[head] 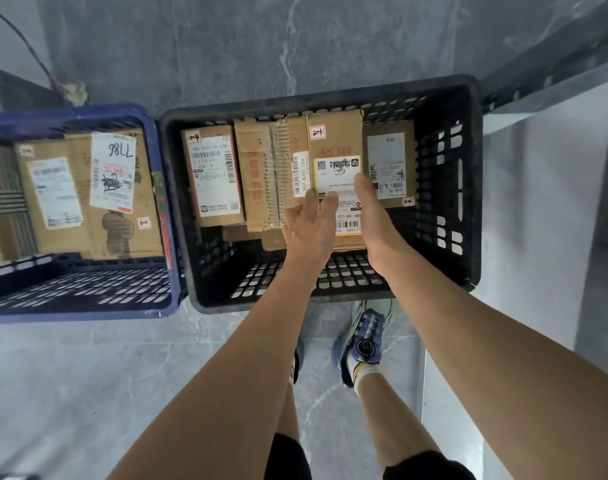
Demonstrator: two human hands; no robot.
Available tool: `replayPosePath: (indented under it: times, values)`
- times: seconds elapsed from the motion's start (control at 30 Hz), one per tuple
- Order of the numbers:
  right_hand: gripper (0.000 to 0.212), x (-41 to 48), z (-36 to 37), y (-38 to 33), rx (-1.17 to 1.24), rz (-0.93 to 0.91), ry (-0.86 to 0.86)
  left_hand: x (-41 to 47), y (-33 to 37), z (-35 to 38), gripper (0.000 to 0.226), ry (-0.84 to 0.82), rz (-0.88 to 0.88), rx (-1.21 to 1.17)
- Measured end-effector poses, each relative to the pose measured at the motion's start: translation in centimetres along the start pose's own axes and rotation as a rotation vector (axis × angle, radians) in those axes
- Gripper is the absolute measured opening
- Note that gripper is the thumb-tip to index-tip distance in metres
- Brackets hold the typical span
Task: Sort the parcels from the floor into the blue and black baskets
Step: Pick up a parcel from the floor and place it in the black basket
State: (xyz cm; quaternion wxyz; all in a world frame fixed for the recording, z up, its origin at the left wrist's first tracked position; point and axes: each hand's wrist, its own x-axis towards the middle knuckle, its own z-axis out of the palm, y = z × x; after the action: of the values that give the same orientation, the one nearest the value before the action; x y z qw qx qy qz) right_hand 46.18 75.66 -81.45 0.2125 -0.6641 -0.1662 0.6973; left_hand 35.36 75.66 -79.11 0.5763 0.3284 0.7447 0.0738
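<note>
Blue basket point(157, 209) on the left holds two parcels laid flat, labels up; a third is unclear. The black basket point(468, 188) beside it has four side by side. My left hand point(307, 226) and right hand point(373, 216), fingers loosely spread, rest against the sides of the label-21 parcel point(335, 147), seemingly seating it

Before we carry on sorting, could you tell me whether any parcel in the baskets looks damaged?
Yes: in the black basket, the second parcel from the left has torn cardboard, with ragged corrugated edges showing down its face. The others look intact.
</note>
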Motion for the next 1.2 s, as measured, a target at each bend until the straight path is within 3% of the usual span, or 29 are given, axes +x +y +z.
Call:
replayPosePath:
  times: [0.07,0.1,0.17,0.2,0.27,0.43,0.5,0.57,0.63,0.77,0.97,1.13,1.2]
  values:
    - [0.118,-0.1,-0.4,0.2,0.016,0.005,0.009,-0.6,0.1,-0.4,0.101,0.015,0.012,-0.005]
    - [0.108,-0.8,-0.5,-0.3,0.015,-0.003,0.016,-1.2,0.4,-0.7,0.098,0.019,0.013,0.007]
    - [0.064,-2.7,-0.3,-2.2,-0.002,-0.031,0.045,-3.0,2.2,-1.8,0.083,0.012,0.033,0.015]
    - [0.052,-3.7,-0.3,-3.2,0.000,-0.041,0.046,-4.2,3.4,-2.4,0.071,-0.008,0.024,-0.026]
    - [0.055,-6.1,-0.4,-5.3,0.041,-0.080,0.048,-6.6,5.6,-4.0,0.060,-0.019,-0.010,-0.134]
    - [0.036,-15.6,0.5,-12.8,0.065,-0.254,0.095,-13.9,11.8,-9.3,0.083,-0.005,0.045,-0.284]
    - [0.044,-19.3,0.4,-15.4,0.059,-0.328,0.096,-17.4,14.9,-11.4,0.090,-0.008,0.100,-0.322]
    - [0.086,-24.4,0.5,-18.5,0.024,-0.386,0.115,-21.2,17.7,-13.5,0.097,-0.026,0.157,-0.336]
    - [0.104,-29.1,0.2,-21.4,0.030,-0.447,0.157,-24.7,20.4,-15.5,0.103,-0.051,0.185,-0.354]
    - [0.090,-37.6,-0.3,-26.6,0.127,-0.629,0.275,-31.9,25.8,-18.9,0.083,-0.135,0.326,-0.397]
    - [0.092,-50.6,2.3,-30.4,0.242,-0.748,0.462,-41.9,31.1,-22.7,0.065,-0.303,0.520,-0.298]
    - [0.055,-60.7,5.1,-30.3,0.328,-0.863,0.630,-50.2,33.7,-24.5,0.052,-0.498,0.707,-0.172]
    - [0.066,-64.5,6.2,-29.3,0.367,-0.872,0.723,-53.7,34.2,-24.8,0.043,-0.585,0.759,-0.128]
